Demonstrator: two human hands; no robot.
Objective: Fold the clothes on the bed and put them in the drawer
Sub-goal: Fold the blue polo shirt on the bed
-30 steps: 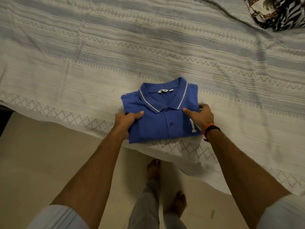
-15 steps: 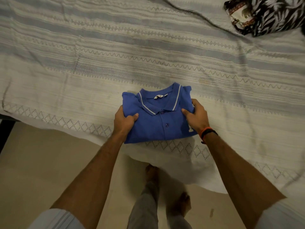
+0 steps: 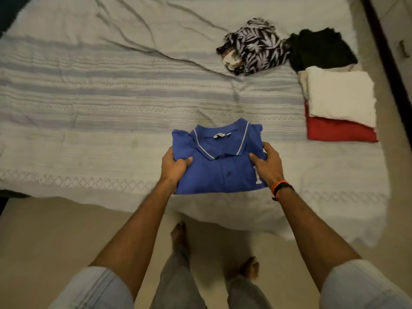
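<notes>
Striped bed cover [image 3: 111, 103] fills the frame; at center, my left hand [image 3: 175, 167] and right hand [image 3: 268, 166] both grip the folded blue shirt [image 3: 219, 168].

Blue polo shirt [image 3: 219, 172]: matt knit cloth w/ white piping on collar. Bedspread [image 3: 111, 103]: woven cloth, matt, creased, w/ stitched bands. White folded cloth [image 3: 341, 97]: rough, nubby. Red cloth [image 3: 338, 132]: smooth, matt. Floor [image 3: 55, 230]: smooth, matt.

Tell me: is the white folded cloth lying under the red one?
No, the white folded cloth lies on top of the red one.
</notes>
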